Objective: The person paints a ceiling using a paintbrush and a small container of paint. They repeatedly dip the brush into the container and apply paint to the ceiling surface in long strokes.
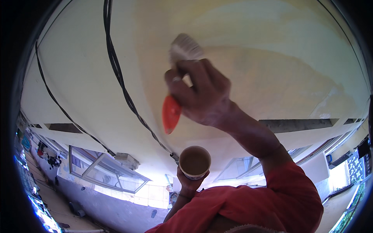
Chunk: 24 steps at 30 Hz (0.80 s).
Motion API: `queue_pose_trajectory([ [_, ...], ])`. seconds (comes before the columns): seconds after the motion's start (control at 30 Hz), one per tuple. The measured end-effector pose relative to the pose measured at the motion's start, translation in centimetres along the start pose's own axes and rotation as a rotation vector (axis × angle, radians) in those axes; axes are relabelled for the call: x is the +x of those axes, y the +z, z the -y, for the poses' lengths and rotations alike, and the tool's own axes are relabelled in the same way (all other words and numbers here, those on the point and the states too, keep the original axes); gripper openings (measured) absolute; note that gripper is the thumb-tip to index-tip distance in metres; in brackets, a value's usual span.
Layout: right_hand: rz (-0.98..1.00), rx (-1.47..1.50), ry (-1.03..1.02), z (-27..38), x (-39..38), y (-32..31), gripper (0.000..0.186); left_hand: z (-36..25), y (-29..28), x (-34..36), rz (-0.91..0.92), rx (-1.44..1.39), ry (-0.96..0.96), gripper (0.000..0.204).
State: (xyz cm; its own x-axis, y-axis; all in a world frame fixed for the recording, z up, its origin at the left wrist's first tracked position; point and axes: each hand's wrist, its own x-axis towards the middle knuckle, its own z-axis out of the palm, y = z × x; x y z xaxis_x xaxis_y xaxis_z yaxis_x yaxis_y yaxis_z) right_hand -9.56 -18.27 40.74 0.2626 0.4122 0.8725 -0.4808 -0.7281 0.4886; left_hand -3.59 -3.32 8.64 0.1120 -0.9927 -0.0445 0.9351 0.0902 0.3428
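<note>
My right hand [204,91] is raised in front of a pale cream painted surface [233,27], its fingers closed around a paintbrush. The brush's light bristles [185,47] point up and are slightly blurred; its orange handle [171,115] sticks out below the fist. Whether the bristles touch the surface I cannot tell. Lower down, my left hand [189,181] grips a round cup [195,161] from underneath, its mouth facing me. Light brownish liquid shows inside. Darker yellowish, wet-looking patches [272,77] spread over the surface around and right of the brush.
Twisted black cables [120,83] run down the surface left of the brush, ending near the cup. A thinner cable [58,103] leads to a small box [127,161]. Open framed windows [107,171] jut out below left. Recessed slots [297,124] cut the surface at right.
</note>
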Motion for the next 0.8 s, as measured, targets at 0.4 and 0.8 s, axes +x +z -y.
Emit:
queue_pose_trajectory([
  [0.4,-0.579,0.152,0.623,-11.0,-3.6,-9.8,0.014,0.8,-6.4,2.2,0.142,-0.114,-0.094,0.065],
  [0.8,-0.126,-0.296,0.187,-6.1,-0.6,-4.8,0.027,0.9,-4.1,1.5,0.12,-0.276,-0.171,0.065],
])
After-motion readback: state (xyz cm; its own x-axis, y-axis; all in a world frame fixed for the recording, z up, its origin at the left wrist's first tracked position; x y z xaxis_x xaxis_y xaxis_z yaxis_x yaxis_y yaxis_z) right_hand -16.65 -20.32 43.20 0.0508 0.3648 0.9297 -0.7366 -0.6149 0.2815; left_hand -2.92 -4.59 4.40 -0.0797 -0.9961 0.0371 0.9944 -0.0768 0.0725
